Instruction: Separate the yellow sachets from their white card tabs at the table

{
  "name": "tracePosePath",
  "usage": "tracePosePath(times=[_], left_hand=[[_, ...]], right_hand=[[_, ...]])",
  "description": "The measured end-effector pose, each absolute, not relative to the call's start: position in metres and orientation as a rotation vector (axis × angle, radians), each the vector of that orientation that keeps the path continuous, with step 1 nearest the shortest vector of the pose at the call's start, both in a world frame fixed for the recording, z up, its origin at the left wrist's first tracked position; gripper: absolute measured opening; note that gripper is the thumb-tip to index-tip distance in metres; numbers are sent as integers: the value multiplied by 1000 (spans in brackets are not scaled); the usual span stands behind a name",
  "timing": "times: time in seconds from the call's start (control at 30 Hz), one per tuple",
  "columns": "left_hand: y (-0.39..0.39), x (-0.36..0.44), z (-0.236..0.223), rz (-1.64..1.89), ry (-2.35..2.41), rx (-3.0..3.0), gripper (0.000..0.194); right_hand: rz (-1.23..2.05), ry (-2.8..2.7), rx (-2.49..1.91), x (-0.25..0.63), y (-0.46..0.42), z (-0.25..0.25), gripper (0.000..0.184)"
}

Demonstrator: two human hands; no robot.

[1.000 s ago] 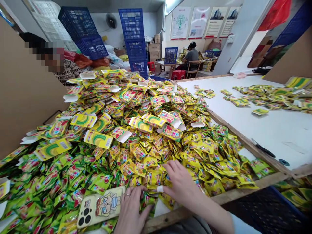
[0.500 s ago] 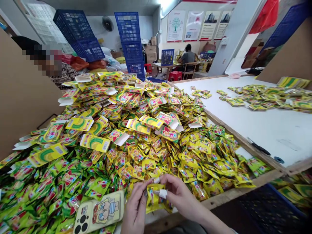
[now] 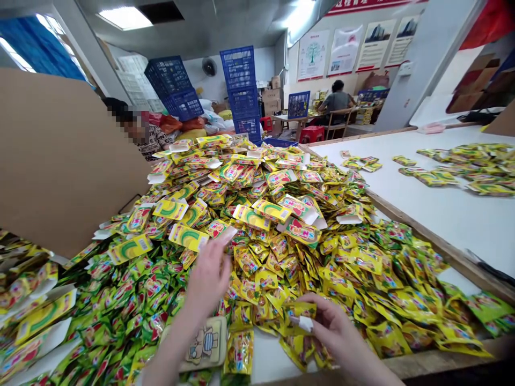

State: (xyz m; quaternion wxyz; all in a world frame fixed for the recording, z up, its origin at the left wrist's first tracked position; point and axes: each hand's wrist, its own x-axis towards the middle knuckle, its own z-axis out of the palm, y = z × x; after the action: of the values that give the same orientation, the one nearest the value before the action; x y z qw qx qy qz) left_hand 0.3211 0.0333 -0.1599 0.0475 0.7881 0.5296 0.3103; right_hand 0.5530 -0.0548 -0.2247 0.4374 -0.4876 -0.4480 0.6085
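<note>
My left hand reaches into the pile, its fingertips at a small open carton with a pale flap. The fingers are blurred, so their grip on it is unclear. Lower right, my right hand pinches a yellow snack packet between thumb and fingers. White tape wraps one of its fingertips. More yellow packets lie just under that hand. A phone in a cartoon case lies partly behind my left forearm, beside a single upright yellow packet.
Green packets heap up on the left, yellow ones on the right, printed cartons on top. A cardboard panel stands at left. A wooden strip borders the white table. Two people sit farther back.
My left hand has left the yellow packets and moved up and left to the carton. My right hand keeps hold near the table edge. The view has shifted left and up.
</note>
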Motion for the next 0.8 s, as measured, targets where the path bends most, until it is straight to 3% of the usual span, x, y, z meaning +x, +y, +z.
tracePosePath(times=[0.1,0.2,0.3,0.4,0.53,0.63,0.7,0.8], left_hand=[[98,284,-133,559,1580,2685,66],[136,273,-119,337,1374,2720,56],[140,282,-106,418,1298,2763,33],[114,294,-101,618,1329,2677,39],[44,321,-135,959,1436,1631,53],[-14,354,-182,887,1056,1059,57],[-42,373,-208,830,867,873,48],[-65,388,-227,674,760,747,49]], right_hand=[[1482,-1117,-1247,570,-58,-231,32],[1485,-1074,-1211,576,-62,-234,35],[1481,-1023,-1205,577,-63,-231,35],[1507,-942,-1204,582,-62,-225,36],[1444,-819,-1155,589,-58,-211,36],[1367,-735,-1143,587,-55,-197,34],[1349,-766,-1130,582,-52,-189,32],[1327,-987,-1111,569,-49,-182,24]])
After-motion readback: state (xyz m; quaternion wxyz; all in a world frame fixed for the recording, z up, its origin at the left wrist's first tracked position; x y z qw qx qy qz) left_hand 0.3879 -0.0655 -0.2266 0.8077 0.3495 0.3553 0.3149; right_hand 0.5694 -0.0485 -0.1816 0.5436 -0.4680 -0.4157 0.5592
